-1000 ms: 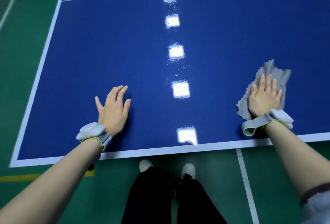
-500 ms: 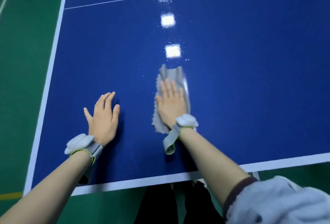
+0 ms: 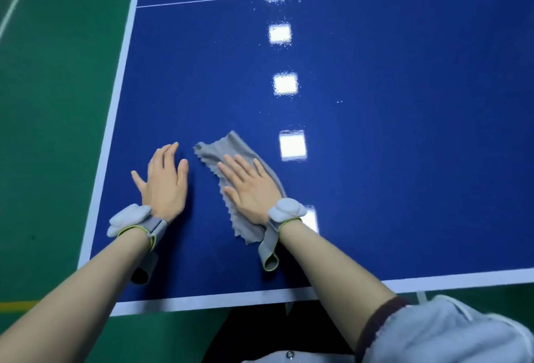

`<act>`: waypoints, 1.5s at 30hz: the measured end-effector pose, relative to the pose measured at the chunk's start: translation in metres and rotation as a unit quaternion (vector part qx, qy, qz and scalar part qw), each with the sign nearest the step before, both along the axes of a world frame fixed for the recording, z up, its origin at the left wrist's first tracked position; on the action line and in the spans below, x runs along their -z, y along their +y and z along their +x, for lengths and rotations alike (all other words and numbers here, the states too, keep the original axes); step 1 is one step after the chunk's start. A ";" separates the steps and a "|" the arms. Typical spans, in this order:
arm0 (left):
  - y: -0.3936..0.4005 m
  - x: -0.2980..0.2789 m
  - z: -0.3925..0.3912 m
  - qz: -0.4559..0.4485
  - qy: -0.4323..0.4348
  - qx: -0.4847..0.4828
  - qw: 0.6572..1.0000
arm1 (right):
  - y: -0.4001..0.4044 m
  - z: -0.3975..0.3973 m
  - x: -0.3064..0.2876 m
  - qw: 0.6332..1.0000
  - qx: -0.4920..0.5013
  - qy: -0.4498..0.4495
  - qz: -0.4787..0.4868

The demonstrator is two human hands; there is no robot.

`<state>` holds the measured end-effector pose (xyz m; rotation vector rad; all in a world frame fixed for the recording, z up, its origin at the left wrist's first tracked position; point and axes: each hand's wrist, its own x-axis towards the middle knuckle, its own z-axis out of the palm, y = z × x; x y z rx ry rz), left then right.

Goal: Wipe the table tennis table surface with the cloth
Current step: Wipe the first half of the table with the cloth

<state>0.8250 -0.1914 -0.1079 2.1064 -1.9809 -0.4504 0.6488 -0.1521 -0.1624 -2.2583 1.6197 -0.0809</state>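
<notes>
The blue table tennis table (image 3: 390, 145) with white edge lines fills most of the head view. A grey cloth (image 3: 220, 149) with a zigzag edge lies flat on it near the front left corner. My right hand (image 3: 250, 189) presses palm-down on the cloth, fingers straight and pointing up-left, covering its middle. My left hand (image 3: 165, 182) rests flat on the bare table just left of the cloth, fingers together, not touching it. Both wrists wear grey strapped bands.
The table's left edge (image 3: 115, 119) and front edge (image 3: 433, 280) border green floor (image 3: 52, 137). My dark trousers (image 3: 254, 331) stand against the front edge. Ceiling lights reflect as a row of bright squares (image 3: 292, 144) along the glossy top.
My right hand has slid the cloth from the right side of the table leftward, and it now sits beside my left hand. The left hand has stayed flat in place.
</notes>
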 end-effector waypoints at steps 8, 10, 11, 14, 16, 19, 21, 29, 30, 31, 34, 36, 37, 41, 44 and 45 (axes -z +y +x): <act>-0.002 -0.008 -0.064 -0.013 0.004 0.090 0.996 | -0.016 -0.147 -0.003 0.980 0.200 0.018 0.004; 0.000 -0.010 -0.070 -0.015 -0.005 0.094 0.995 | -0.022 -0.185 -0.003 0.968 0.251 0.024 -0.007; 0.002 -0.010 -0.073 -0.015 -0.012 0.091 0.996 | -0.025 -0.206 -0.003 0.961 0.274 0.025 -0.007; 0.007 -0.009 -0.078 0.005 -0.041 0.088 0.995 | -0.015 -0.268 -0.002 0.935 0.354 0.026 0.002; 0.012 -0.005 -0.075 0.020 -0.059 0.086 0.994 | 0.000 -0.306 0.000 0.911 0.412 0.028 0.008; 0.011 -0.006 -0.088 0.031 -0.067 0.076 0.994 | 0.018 -0.363 -0.003 0.876 0.481 0.033 0.000; 0.008 -0.008 -0.099 0.026 -0.064 0.075 0.995 | 0.022 -0.382 -0.005 0.859 0.511 0.036 -0.001; -0.006 -0.005 -0.139 0.024 -0.049 0.094 0.994 | 0.008 -0.380 0.001 0.838 0.544 0.042 0.000; -0.008 -0.002 -0.141 0.028 -0.057 0.105 0.993 | 0.004 -0.374 0.001 0.836 0.548 0.039 -0.001; -0.010 -0.001 -0.141 0.027 -0.065 0.113 0.991 | -0.002 -0.364 0.001 0.837 0.546 0.032 -0.004; -0.027 -0.002 -0.144 0.020 -0.062 0.132 0.989 | -0.027 -0.330 0.000 0.853 0.521 0.028 -0.018; -0.040 -0.006 -0.142 0.012 -0.054 0.136 0.989 | -0.046 -0.301 0.001 0.869 0.495 0.023 -0.020; -0.044 -0.009 -0.139 0.008 -0.051 0.133 0.990 | -0.056 -0.285 0.001 0.876 0.482 0.022 -0.020; -0.057 -0.013 -0.105 0.010 -0.049 0.107 0.993 | -0.107 -0.212 0.004 0.908 0.418 0.012 -0.023; -0.059 -0.014 -0.077 0.015 -0.044 0.085 0.995 | -0.142 -0.158 0.003 0.936 0.352 0.004 -0.022; -0.061 -0.015 -0.065 0.014 -0.043 0.075 0.996 | -0.153 -0.136 0.002 0.945 0.328 0.000 -0.017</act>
